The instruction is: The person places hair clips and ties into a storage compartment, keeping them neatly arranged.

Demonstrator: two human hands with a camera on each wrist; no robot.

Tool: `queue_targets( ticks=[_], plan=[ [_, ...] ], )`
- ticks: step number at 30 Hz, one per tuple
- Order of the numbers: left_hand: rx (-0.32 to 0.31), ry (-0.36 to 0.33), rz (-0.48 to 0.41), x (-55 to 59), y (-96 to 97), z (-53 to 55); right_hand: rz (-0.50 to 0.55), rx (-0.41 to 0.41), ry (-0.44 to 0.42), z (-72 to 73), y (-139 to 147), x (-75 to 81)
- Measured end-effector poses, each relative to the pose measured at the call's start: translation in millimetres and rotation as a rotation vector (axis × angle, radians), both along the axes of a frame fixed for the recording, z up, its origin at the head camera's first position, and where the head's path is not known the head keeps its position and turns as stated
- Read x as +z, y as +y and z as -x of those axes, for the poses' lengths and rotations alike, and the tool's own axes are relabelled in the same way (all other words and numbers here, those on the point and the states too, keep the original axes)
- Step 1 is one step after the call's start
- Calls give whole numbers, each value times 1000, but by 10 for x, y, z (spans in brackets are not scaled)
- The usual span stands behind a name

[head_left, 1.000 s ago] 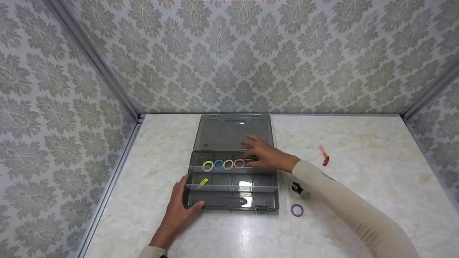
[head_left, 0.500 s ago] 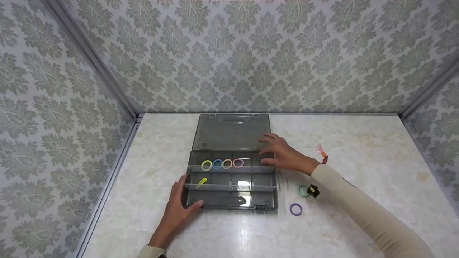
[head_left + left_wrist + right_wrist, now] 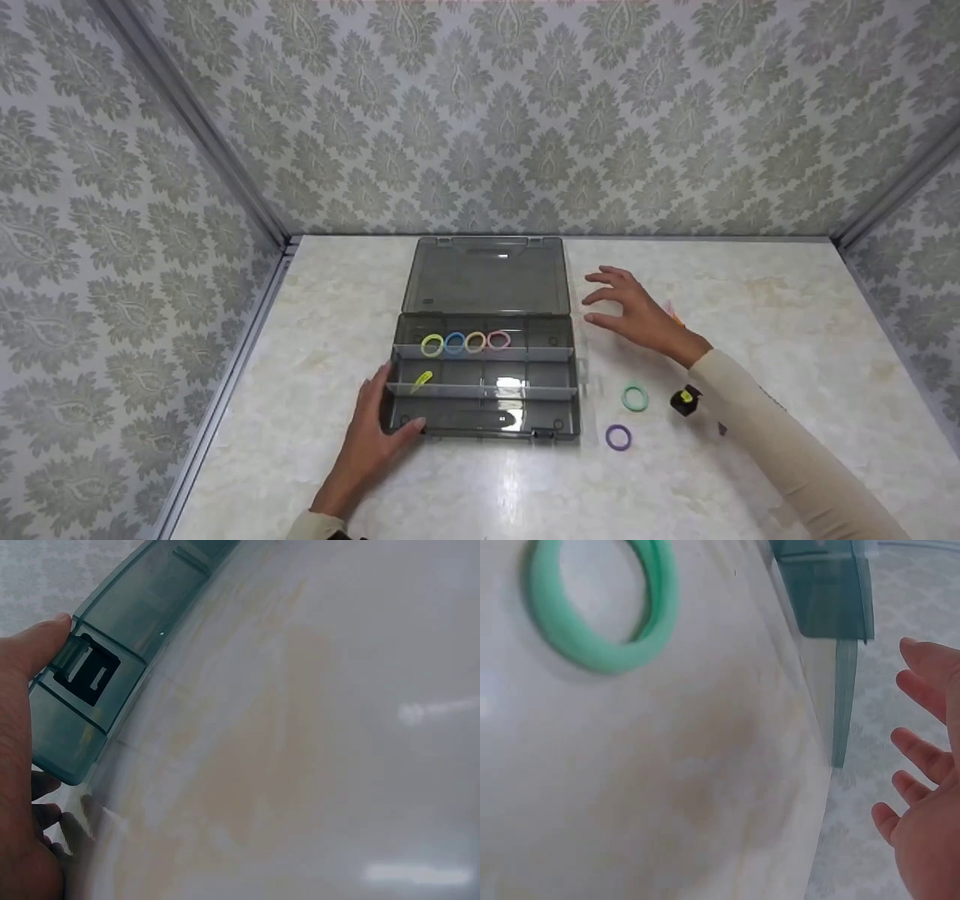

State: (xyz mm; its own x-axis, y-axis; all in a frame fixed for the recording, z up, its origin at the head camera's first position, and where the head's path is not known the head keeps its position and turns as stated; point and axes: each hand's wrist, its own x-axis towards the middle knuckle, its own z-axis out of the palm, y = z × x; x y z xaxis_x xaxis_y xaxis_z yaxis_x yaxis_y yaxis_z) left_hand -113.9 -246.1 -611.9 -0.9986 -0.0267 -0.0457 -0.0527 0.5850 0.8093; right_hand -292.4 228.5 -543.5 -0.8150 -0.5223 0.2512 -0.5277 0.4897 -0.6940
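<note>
Right hand (image 3: pixel 628 309), relaxed, holding nothing, has withdrawn from the translucent grey plastic box (image 3: pixel 465 421), gripped by left hand (image 3: pixel 373 431); pink elastic ring (image 3: pixel 492 347) stays at clear rear divider (image 3: pixel 544 354), seemingly placed

Marbled table (image 3: pixel 540 487), open box (image 3: pixel 457 417), green ring (image 3: pixel 635 410), purple ring (image 3: pixel 619 448)

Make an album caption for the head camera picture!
Four colorful rings in an open box, left hand holding its corner, right hand beside it.
</note>
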Motion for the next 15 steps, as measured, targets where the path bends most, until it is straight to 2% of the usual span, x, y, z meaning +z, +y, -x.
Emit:
queue_targets(
  ticks=[8, 15],
  plan=[
    [5, -15, 0, 3, 8, 15, 59, -133, -35, -26, 350, -84],
    [3, -18, -16, -11, 4, 16, 144, -196, -77, -117, 624, -177]
  ],
)
